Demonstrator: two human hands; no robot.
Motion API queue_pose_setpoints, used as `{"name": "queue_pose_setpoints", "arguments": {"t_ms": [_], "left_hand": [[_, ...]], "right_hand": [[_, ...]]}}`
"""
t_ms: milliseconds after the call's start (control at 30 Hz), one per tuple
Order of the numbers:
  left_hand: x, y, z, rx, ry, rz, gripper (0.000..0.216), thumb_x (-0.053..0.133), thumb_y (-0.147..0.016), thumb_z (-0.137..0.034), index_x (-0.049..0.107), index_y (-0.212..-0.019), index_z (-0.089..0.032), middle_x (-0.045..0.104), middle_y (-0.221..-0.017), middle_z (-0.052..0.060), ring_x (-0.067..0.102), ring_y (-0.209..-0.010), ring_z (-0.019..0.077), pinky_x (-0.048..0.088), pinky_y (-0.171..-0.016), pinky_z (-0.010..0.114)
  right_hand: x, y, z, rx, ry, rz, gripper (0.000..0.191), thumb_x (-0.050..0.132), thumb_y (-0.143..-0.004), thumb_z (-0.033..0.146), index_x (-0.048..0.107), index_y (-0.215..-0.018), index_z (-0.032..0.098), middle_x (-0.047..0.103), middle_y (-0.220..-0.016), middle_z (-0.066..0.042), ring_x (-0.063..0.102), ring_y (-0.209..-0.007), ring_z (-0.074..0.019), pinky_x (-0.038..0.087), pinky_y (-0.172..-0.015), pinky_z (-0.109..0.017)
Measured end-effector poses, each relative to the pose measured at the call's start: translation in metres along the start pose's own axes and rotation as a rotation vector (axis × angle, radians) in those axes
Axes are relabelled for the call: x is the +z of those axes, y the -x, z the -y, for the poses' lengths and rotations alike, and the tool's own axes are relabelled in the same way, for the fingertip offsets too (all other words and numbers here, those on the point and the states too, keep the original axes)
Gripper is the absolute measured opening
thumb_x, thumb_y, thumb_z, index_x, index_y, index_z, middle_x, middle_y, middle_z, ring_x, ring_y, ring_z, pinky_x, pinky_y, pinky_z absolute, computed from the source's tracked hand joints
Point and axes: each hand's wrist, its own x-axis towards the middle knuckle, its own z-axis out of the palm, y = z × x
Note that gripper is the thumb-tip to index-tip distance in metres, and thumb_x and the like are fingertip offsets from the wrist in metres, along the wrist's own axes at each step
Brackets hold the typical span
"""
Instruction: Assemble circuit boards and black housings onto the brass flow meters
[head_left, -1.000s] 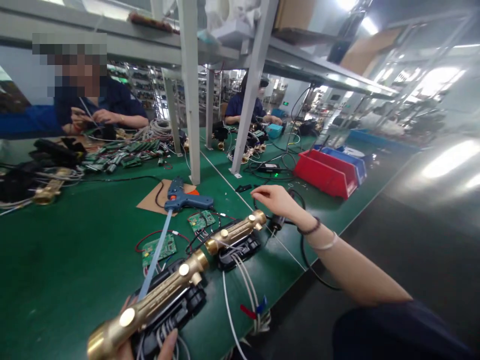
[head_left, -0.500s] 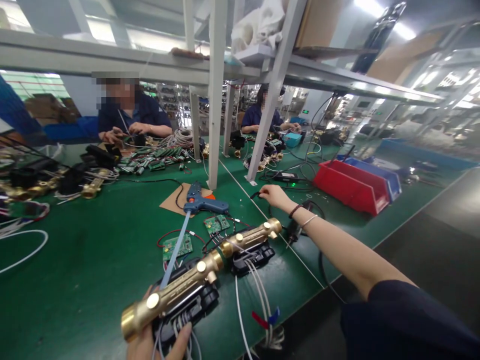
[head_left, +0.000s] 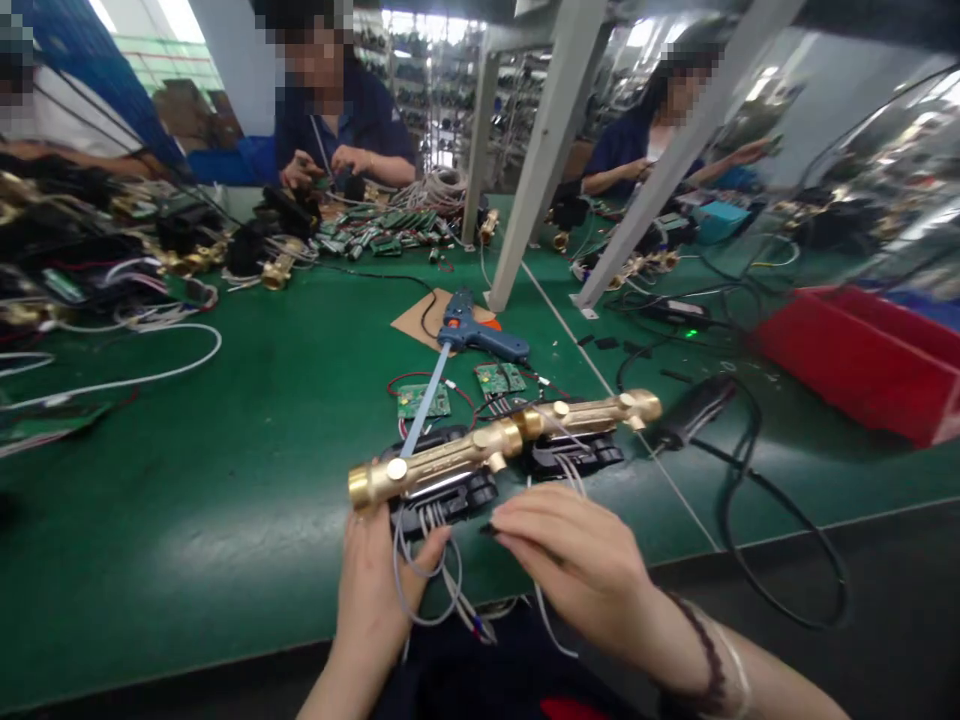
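My left hand (head_left: 373, 570) is closed round the near end of a brass pipe fitting (head_left: 442, 462) with a black plastic housing (head_left: 450, 503) under it. Grey cables (head_left: 450, 575) hang from the housing past my thumb. Between the thumb and fingertips of my right hand (head_left: 581, 560) is a small black piece (head_left: 489, 529), just right of that housing. A second brass pipe fitting (head_left: 585, 415) lies end to end with the first, on its own black housing. Behind them lie two green circuit boards, one on the left (head_left: 424, 402) and one on the right (head_left: 501, 378).
A blue glue gun (head_left: 484, 338) with a long glue stick (head_left: 426, 400) rests on cardboard. Right are a corded black tool (head_left: 697, 412), scattered black bits (head_left: 606, 343) and a red bin (head_left: 862, 350). White posts (head_left: 536, 170) stand behind; co-workers sit beyond heaped boards (head_left: 382, 232).
My right hand has come back from the black bits near the post to beside the held fitting, carrying a small black piece. The left hand keeps its hold; the view has shifted.
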Motion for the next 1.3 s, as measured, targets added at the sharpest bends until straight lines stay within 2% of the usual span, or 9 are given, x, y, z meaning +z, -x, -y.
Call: {"name": "queue_pose_setpoints", "arguments": {"t_ms": [100,233,333,467,633,767,900,1100,1300], "left_hand": [[0.001,0.008,-0.009,0.028,-0.117,-0.113,0.067,0.053,-0.082,-0.052,0.032,-0.133,-0.013,0.049,-0.124,0.021,0.046,-0.118,0.0350,0.043,-0.094,0.054],[0.002,0.015,-0.018,0.063,-0.246,-0.287,0.062,0.056,-0.081,-0.051,0.038,-0.125,-0.011,0.050,-0.115,0.019,0.048,-0.113,0.0318,0.037,-0.099,0.055],[-0.002,0.017,-0.023,0.120,-0.289,-0.348,0.038,0.058,-0.083,-0.042,0.049,-0.109,-0.017,0.051,-0.097,0.009,0.051,-0.097,0.0240,0.032,-0.103,0.052],[-0.008,0.018,-0.025,0.198,-0.294,-0.301,0.015,0.059,-0.084,-0.030,0.058,-0.097,-0.023,0.046,-0.093,0.004,0.049,-0.087,0.0182,0.027,-0.106,0.047],[-0.011,0.017,-0.026,0.193,-0.267,-0.279,0.017,0.066,-0.079,-0.029,0.062,-0.096,-0.026,0.046,-0.093,0.003,0.049,-0.089,0.0181,0.027,-0.105,0.045],[-0.010,0.017,-0.026,0.186,-0.264,-0.275,0.015,0.066,-0.080,-0.030,0.064,-0.093,-0.025,0.047,-0.091,0.003,0.048,-0.087,0.0181,0.028,-0.103,0.046],[-0.011,0.016,-0.026,0.197,-0.284,-0.255,0.014,0.067,-0.079,-0.029,0.065,-0.093,-0.025,0.047,-0.091,0.003,0.047,-0.087,0.0178,0.028,-0.103,0.046],[-0.014,0.014,-0.030,0.242,-0.284,-0.257,0.013,0.066,-0.080,-0.023,0.067,-0.092,-0.026,0.046,-0.092,0.003,0.047,-0.087,0.0172,0.027,-0.104,0.043],[-0.014,0.009,-0.030,0.264,-0.268,-0.282,0.012,0.065,-0.081,-0.026,0.069,-0.093,-0.026,0.050,-0.089,0.003,0.049,-0.083,0.0163,0.032,-0.099,0.039]], "right_hand": [[0.042,0.009,0.005,-0.121,0.195,0.018,0.019,0.049,-0.088,0.004,0.064,-0.098,0.011,0.069,-0.089,-0.009,0.062,-0.080,-0.0185,0.054,-0.073,-0.032],[0.065,0.006,-0.002,-0.084,0.296,0.012,0.023,0.043,-0.092,0.010,0.066,-0.093,0.009,0.069,-0.088,-0.011,0.059,-0.076,-0.0199,0.052,-0.067,-0.032],[0.066,0.003,-0.005,-0.071,0.290,0.047,0.027,0.041,-0.094,0.014,0.067,-0.091,0.008,0.068,-0.088,-0.012,0.058,-0.075,-0.0201,0.051,-0.064,-0.032],[0.060,0.008,-0.005,-0.068,0.282,0.136,0.030,0.037,-0.094,0.011,0.066,-0.099,0.008,0.068,-0.094,-0.012,0.058,-0.080,-0.0204,0.052,-0.067,-0.033],[0.045,0.017,-0.009,-0.002,0.330,0.103,0.033,0.038,-0.090,0.004,0.062,-0.109,0.015,0.066,-0.103,-0.010,0.059,-0.090,-0.0193,0.051,-0.078,-0.034],[0.045,0.017,-0.011,0.062,0.404,0.083,0.019,0.050,-0.089,0.011,0.065,-0.101,0.014,0.066,-0.098,-0.011,0.057,-0.084,-0.0205,0.049,-0.074,-0.034],[0.053,0.015,-0.009,0.095,0.418,0.040,0.017,0.052,-0.090,0.013,0.066,-0.099,0.013,0.065,-0.091,-0.010,0.056,-0.079,-0.0194,0.047,-0.069,-0.032],[0.054,0.020,-0.012,0.060,0.431,0.056,0.018,0.051,-0.090,0.012,0.067,-0.098,0.012,0.064,-0.095,-0.011,0.056,-0.081,-0.0197,0.048,-0.071,-0.032],[0.052,0.019,-0.007,0.042,0.427,0.078,0.020,0.050,-0.089,0.010,0.066,-0.101,0.010,0.065,-0.096,-0.013,0.058,-0.082,-0.0218,0.050,-0.068,-0.034]]}}
